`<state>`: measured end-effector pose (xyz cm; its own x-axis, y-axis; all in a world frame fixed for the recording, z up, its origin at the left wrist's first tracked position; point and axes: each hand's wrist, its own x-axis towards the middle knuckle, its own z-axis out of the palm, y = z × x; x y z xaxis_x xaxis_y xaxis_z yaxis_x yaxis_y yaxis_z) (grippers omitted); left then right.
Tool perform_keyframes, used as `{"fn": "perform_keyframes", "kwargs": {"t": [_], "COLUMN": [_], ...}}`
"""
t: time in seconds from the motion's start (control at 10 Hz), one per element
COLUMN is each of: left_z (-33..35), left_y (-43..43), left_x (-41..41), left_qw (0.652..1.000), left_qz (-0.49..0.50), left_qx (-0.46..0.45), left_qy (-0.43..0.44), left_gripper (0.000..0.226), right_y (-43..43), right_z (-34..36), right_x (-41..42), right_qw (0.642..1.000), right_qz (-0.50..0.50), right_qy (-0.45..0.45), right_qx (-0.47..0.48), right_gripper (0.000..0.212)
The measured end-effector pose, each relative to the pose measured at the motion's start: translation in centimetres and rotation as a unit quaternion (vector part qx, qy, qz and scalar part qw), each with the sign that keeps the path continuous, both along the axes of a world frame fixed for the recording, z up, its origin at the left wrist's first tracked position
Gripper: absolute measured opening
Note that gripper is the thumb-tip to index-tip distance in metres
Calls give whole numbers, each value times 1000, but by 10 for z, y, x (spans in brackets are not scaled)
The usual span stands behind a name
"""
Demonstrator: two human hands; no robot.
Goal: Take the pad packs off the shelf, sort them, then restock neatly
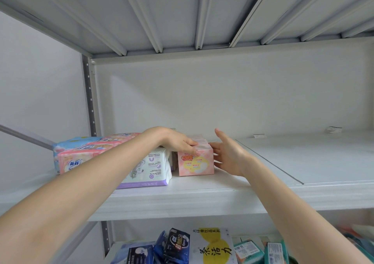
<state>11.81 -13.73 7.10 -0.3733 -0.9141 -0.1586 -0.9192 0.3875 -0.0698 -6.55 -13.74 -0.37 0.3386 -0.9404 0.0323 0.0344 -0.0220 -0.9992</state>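
A small pink pad pack (196, 163) stands on the white shelf (202, 199). My left hand (180, 142) lies across its top, fingers bent over the front edge. My right hand (226, 154) is at its right side with straight fingers touching the pack. Left of it stands a white and purple pack (150, 171), partly hidden by my left forearm. Further left, pink packs (69, 162) are stacked with a blue pack (70, 142) behind them.
The right half of the shelf (303, 158) holds only two small paper labels (334, 129) at the back. The lower shelf carries dark blue packs (176, 243), a white and yellow pack (212, 247) and teal packs (249, 249). A grey upright post (90, 101) stands at left.
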Motion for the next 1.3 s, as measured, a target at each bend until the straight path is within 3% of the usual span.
{"fn": "perform_keyframes", "kwargs": {"t": [0.5, 1.0, 1.2, 1.3], "left_z": [4, 4, 11, 14], "left_y": [-3, -6, 15, 30], "left_x": [4, 3, 0, 7], "left_qw": [1000, 999, 998, 991], "left_qz": [17, 34, 29, 13], "left_qx": [-3, 2, -37, -121], "left_qy": [8, 41, 47, 53], "left_gripper": [70, 68, 70, 73], "right_y": [-5, -9, 7, 22], "right_z": [2, 0, 3, 6], "right_x": [4, 4, 3, 1], "right_qw": [1000, 997, 974, 944], "right_qz": [-17, -52, -130, -189], "right_qy": [-4, 51, 135, 168], "right_qx": [4, -23, -130, -214], "right_gripper": [69, 67, 67, 63]}}
